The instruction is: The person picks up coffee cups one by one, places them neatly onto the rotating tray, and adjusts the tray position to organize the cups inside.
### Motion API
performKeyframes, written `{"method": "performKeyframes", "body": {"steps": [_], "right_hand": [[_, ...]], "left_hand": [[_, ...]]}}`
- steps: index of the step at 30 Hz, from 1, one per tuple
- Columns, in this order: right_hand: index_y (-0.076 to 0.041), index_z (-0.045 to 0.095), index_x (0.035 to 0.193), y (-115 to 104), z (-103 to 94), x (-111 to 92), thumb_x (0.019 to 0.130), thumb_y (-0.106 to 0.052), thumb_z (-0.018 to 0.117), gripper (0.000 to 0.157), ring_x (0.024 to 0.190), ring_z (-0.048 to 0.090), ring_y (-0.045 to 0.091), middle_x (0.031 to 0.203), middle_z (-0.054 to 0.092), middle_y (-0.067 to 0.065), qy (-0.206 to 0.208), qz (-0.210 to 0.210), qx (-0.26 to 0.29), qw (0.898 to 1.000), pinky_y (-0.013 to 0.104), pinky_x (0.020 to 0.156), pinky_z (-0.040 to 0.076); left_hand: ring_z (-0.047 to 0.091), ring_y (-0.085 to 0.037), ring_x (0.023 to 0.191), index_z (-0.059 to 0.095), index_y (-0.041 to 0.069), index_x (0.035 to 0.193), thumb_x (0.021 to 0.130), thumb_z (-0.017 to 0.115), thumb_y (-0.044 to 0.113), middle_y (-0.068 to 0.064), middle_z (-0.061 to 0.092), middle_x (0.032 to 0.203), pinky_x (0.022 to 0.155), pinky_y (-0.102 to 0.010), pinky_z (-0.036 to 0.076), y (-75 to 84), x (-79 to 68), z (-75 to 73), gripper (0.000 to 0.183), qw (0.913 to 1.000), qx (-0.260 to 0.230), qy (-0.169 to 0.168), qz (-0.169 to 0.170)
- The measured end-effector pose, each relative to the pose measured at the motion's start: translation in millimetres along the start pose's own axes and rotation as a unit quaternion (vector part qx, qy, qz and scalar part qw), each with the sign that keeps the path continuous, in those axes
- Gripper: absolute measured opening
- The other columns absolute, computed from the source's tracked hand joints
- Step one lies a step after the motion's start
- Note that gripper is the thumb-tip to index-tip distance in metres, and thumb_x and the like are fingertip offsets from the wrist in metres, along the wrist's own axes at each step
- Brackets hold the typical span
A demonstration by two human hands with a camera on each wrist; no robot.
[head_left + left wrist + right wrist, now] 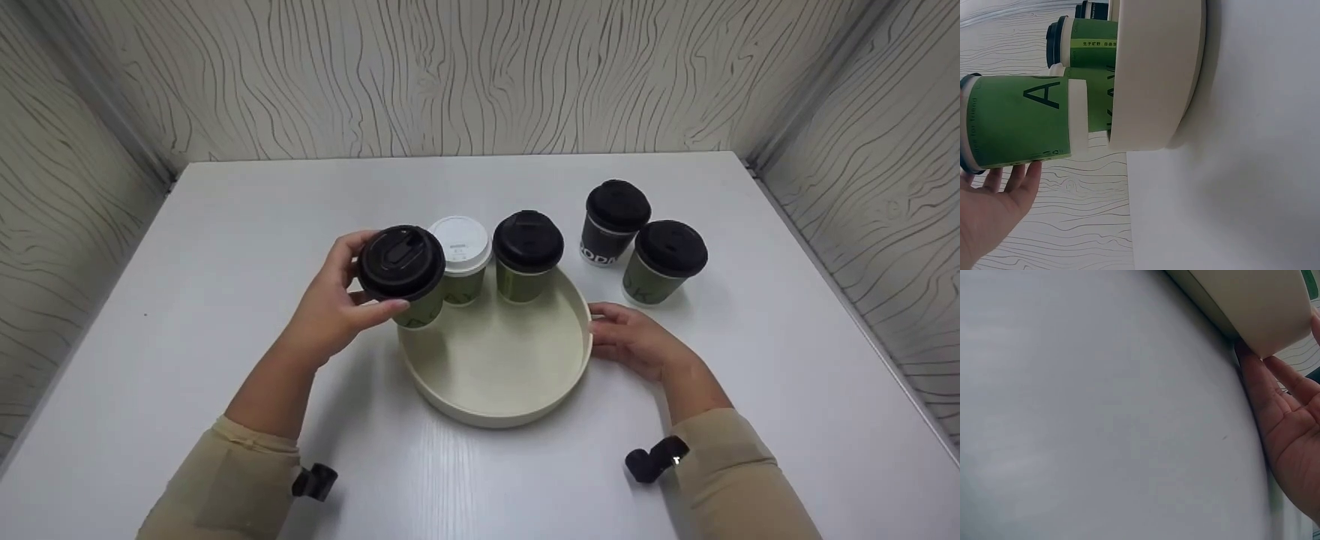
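Observation:
My left hand [326, 307] grips a green paper cup [401, 262] with a black lid, thumb on the near side. In the left wrist view the base of this green cup [1022, 118] hangs above the rim of a round cream tray [1154, 73]. Inside the tray [502, 367], at its far side, stand a green cup with a white lid [461, 244] and another with a black lid [527, 244]. My right hand [634, 341] touches the tray's right wall. Its fingers [1261, 379] extend to the tray's lower edge in the right wrist view.
Right of the tray, a black cup [615, 210] and a green cup [667, 255], both black-lidded, stand upright on the white table [225, 225]. Wood-patterned panels [450, 75] enclose the table at the back and sides.

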State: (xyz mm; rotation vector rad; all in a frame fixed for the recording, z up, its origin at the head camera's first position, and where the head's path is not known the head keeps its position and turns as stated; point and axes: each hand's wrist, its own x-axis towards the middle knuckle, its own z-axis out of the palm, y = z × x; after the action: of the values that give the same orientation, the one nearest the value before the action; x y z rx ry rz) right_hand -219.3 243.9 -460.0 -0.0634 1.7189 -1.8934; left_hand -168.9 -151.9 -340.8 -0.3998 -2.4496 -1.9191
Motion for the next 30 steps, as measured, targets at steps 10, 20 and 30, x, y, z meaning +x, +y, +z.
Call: {"method": "performKeyframes", "body": {"steps": [10,20,30], "right_hand": [[0.007,0.032,0.134,0.1,0.5,-0.4,0.089,-0.007,0.056,0.052,0.098,0.061,0.021,0.109,0.061,0.009,-0.002,-0.005,-0.002,1.000,0.035,0.089,0.048],[0.008,0.029,0.135,0.9,0.4,0.0,0.089,-0.007,0.056,0.055,0.099,0.061,0.021,0.110,0.060,0.009,-0.006,-0.012,-0.001,1.000,0.035,0.089,0.048],[0.007,0.031,0.134,3.0,0.4,0.9,0.090,-0.008,0.055,0.053,0.099,0.061,0.021,0.111,0.059,0.009,-0.006,-0.018,-0.005,1.000,0.035,0.089,0.048]], "left_hand": [[0.044,-0.018,0.116,0.036,0.016,0.132,0.068,0.081,0.013,0.000,0.042,0.130,0.091,-0.039,0.046,-20.1,1.4,6.3,0.078,0.9998,0.005,-0.018,0.003],[0.042,-0.025,0.118,0.033,0.007,0.134,0.070,0.077,0.003,-0.009,0.040,0.133,0.094,-0.041,0.044,-4.4,-7.5,13.3,0.078,0.9991,0.007,-0.036,-0.021],[0.042,-0.026,0.119,0.033,0.006,0.133,0.069,0.078,0.003,-0.009,0.040,0.132,0.094,-0.044,0.043,-13.4,-8.9,17.0,0.078,0.9990,-0.003,-0.038,-0.023]]}}
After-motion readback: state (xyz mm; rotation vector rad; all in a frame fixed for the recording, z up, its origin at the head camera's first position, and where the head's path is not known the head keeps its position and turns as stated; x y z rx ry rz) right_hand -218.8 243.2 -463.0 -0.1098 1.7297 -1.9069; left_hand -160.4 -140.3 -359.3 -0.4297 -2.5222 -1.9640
